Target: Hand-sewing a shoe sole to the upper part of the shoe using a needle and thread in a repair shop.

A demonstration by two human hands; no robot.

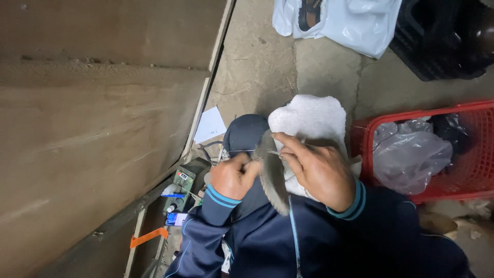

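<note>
I see both hands close together over my lap, working on a grey sole that stands on edge between them. My left hand is clenched, its fingers curled against the sole's left side; I think it pinches something small there, but I cannot tell what. My right hand lies across the sole's right side, thumb and forefinger pinched on a thin needle that points toward the left hand. A fine thread runs from there past the left hand.

Just beyond the right hand, touching it, is a white towel. Beyond the left hand, beside the towel, sits a dark blue cap. Right of the right hand stands a red basket holding crumpled plastic bags. Left of the left hand lies a white paper, and below it, near my left sleeve, a cluster of small tools against a brown board. Far beyond both hands lies a white bag.
</note>
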